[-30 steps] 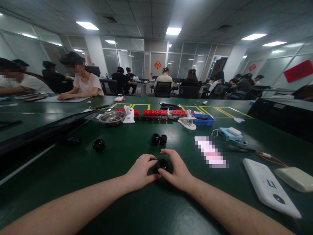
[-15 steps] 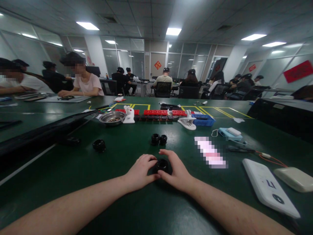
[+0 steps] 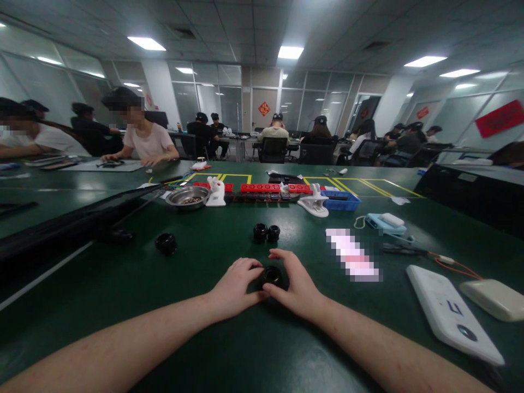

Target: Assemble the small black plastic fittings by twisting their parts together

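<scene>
A black, round, ring-topped fitting [image 3: 271, 277] stands on the green table between my hands. My left hand [image 3: 239, 284] closes on its left side, the thumb at its front and the fingers curled behind. From the right, my right hand [image 3: 292, 286] curves round it with the thumb pressed on the front rim. The right index finger is raised behind the fitting, clear of it; the other right fingers are mostly hidden. Just beyond stand two similar fittings, a left one [image 3: 260, 232] and a right one [image 3: 274, 233], side by side. Another black fitting [image 3: 166, 243] sits farther left.
Farther back are a metal bowl [image 3: 188, 204] of small parts, white clamps [image 3: 315, 204], a red strip [image 3: 262, 188] and a blue tray [image 3: 341, 204]. A white device [image 3: 452, 314] and a cream case [image 3: 493, 299] lie right. A co-worker [image 3: 145, 139] sits across the table.
My right index finger has shifted slightly right, away from my left hand. The fitting stays in place. Across the table, the co-worker's hands have moved apart.
</scene>
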Available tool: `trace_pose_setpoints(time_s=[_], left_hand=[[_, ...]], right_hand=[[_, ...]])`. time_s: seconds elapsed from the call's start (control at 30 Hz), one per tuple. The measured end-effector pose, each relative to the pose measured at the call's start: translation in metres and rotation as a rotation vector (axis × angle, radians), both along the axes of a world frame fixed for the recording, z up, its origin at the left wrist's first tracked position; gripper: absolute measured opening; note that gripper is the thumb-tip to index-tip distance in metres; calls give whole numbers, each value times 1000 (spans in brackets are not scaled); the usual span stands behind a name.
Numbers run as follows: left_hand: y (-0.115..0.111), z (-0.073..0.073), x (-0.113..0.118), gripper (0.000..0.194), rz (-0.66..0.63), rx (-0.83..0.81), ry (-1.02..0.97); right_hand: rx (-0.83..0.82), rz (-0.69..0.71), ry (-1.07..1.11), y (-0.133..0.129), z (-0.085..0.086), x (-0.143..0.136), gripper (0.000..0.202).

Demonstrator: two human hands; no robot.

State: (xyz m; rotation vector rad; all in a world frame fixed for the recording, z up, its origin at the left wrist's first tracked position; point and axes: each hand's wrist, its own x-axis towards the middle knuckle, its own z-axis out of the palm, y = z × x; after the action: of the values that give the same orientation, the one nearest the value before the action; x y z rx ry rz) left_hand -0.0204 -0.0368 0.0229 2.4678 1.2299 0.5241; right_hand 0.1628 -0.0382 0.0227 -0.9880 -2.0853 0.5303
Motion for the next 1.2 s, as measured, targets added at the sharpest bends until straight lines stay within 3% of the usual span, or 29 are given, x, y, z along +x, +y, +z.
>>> trace_pose_setpoints(time_s=[0.1,0.33,0.57,0.83,1.03,1.2], left_hand=[[0,1,1,31,0,-2,-5],[-1,1,0,33,0,-7,-6],[-1,2,1,31,-1,-3,-8],[0,-1,-1,34,-2,-6,1],[-1,1,0,32,1,-17,7],[0,1,0,35,-6,-20,1]], right_hand=[[-25,-57,-21,1,-1,-1,51],[1,115,-12,-1,1,1,57],[-14,-70,-19,1,-2,-1,54],[-40,132,-5,-2,1,0,61],[-63,-36,-22,1,0,-1,56],[-59,130,-7,0,-1,1,62]])
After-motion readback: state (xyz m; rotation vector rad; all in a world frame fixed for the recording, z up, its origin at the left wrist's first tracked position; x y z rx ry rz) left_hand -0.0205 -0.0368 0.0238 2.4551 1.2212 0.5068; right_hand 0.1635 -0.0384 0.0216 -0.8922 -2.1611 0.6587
